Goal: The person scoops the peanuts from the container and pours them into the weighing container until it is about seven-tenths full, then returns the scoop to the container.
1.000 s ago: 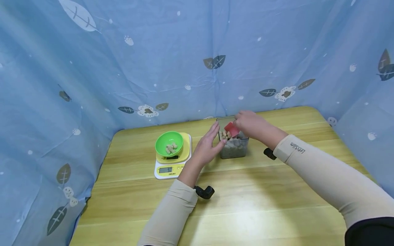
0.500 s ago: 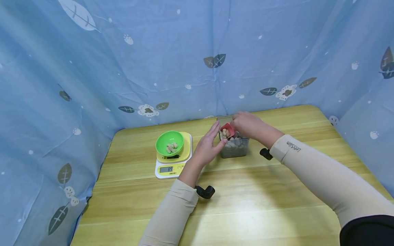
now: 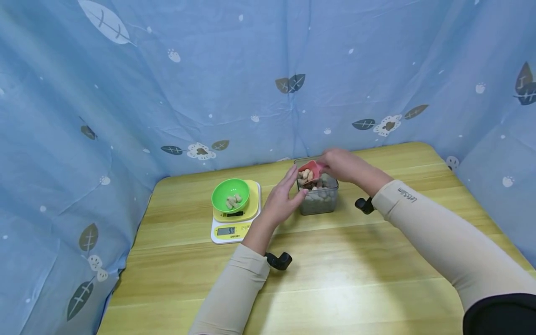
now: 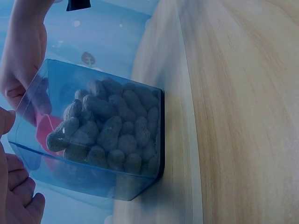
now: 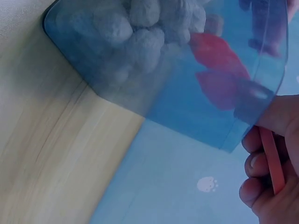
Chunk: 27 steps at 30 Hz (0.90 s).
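The right hand (image 3: 341,164) grips the red scoop (image 3: 316,169), fingers curled; the right wrist view exposes the handle end (image 5: 277,183), which the head view hides. The scoop bears peanuts (image 3: 307,175) inside the clear container (image 3: 319,206). The left hand (image 3: 279,199), thumb spread from extended fingers, is at the container. A green bowl (image 3: 223,190) rests on the digital scale (image 3: 253,204).

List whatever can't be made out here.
- Head view: lower right corner of the scale, behind the left forearm.
- Head view: the end of the red scoop, covered by the right hand.
- Left wrist view: part of the left hand, cut off by the left edge.
- Left wrist view: number of peanuts in the container; they overlap.
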{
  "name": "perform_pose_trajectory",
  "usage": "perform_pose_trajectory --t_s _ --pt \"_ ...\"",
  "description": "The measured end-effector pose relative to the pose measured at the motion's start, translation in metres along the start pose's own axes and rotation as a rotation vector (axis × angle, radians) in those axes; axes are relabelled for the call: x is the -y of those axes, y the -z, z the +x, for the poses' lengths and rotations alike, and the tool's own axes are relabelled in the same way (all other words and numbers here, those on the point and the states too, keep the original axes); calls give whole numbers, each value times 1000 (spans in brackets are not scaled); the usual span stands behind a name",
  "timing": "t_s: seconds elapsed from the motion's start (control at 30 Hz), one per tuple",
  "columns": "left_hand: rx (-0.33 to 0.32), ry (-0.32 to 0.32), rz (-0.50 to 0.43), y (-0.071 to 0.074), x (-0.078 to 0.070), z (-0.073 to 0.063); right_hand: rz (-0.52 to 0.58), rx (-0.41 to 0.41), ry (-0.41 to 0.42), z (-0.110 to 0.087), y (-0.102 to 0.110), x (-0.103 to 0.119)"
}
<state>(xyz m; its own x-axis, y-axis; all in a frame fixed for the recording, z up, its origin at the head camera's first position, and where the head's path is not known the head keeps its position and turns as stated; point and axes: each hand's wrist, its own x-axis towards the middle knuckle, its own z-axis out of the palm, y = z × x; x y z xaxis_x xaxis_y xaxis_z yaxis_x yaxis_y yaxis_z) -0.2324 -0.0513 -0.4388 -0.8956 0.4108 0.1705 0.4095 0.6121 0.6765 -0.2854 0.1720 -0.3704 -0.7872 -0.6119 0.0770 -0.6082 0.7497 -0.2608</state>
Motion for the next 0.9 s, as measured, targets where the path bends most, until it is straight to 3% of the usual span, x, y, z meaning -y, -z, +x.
perform_pose_trajectory --t_s 0.2,0.37,0.73,0.9 --pt "-8 -5 -5 0 1 1 137 75 -32 0 7 -12" --pt "-5 -7 5 1 0 1 215 91 -9 -3 11 -21" --pt "4 14 -6 1 -1 0 235 104 -99 -3 12 -23" --pt "9 24 -7 2 -2 -1 176 101 -122 -1 10 -12"
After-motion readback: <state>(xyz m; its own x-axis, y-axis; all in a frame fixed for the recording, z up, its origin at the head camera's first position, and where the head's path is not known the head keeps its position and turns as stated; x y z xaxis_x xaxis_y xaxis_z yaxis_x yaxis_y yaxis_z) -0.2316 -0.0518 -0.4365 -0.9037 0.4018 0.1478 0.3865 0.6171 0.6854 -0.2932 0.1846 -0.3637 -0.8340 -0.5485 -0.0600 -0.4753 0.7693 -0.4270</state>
